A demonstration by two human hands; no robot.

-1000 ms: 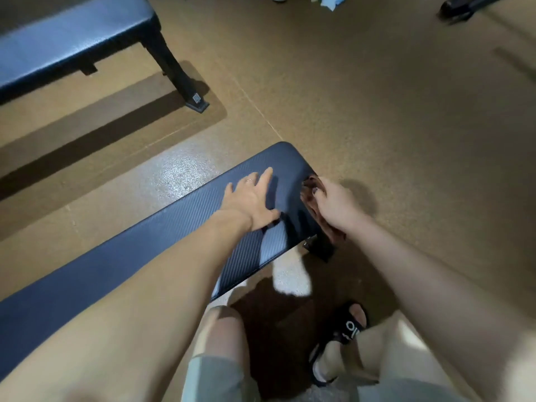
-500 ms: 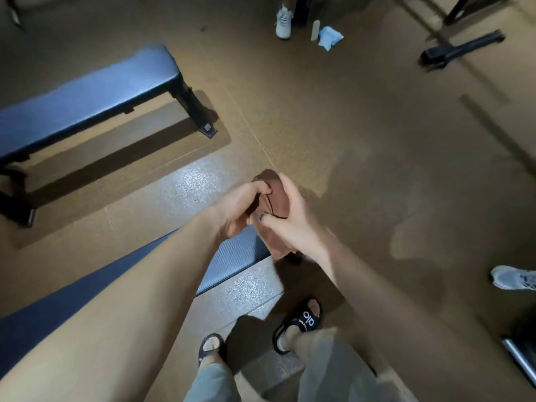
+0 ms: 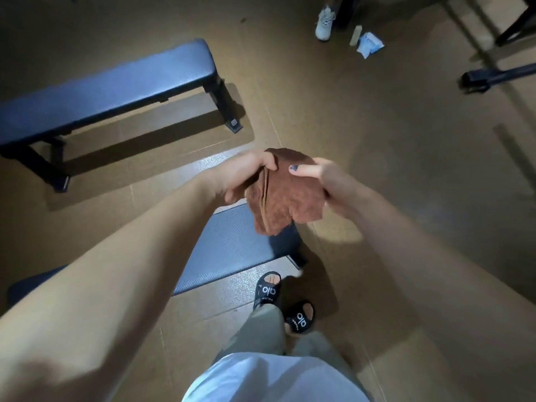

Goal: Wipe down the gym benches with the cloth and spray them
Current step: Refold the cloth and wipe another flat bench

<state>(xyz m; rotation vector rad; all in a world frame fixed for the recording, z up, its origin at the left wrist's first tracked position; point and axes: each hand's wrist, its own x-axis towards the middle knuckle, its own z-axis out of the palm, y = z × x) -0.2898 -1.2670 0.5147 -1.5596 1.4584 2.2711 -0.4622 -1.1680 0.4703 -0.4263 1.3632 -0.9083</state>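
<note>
A folded brown cloth (image 3: 285, 195) hangs in the air between both hands, above the end of the near bench (image 3: 232, 245). My left hand (image 3: 243, 177) grips its folded left edge. My right hand (image 3: 327, 181) holds its right side, thumb on top. The near bench has a dark ribbed pad and runs out to the lower left under my left arm. A second bench (image 3: 101, 91) with a dark blue pad and black legs stands on the floor at the upper left. A small bottle (image 3: 355, 35), possibly the spray, stands at the top by a blue cloth (image 3: 369, 44).
My sandalled feet (image 3: 282, 303) stand right of the near bench's end. Another person's white shoe (image 3: 325, 23) is at the top. Black equipment legs (image 3: 493, 75) lie at the upper right. Brown floor stretches to the right.
I have stood up from the near bench. The cloth came up off the bench's end, and my left hand left the pad to grip the cloth too.
</note>
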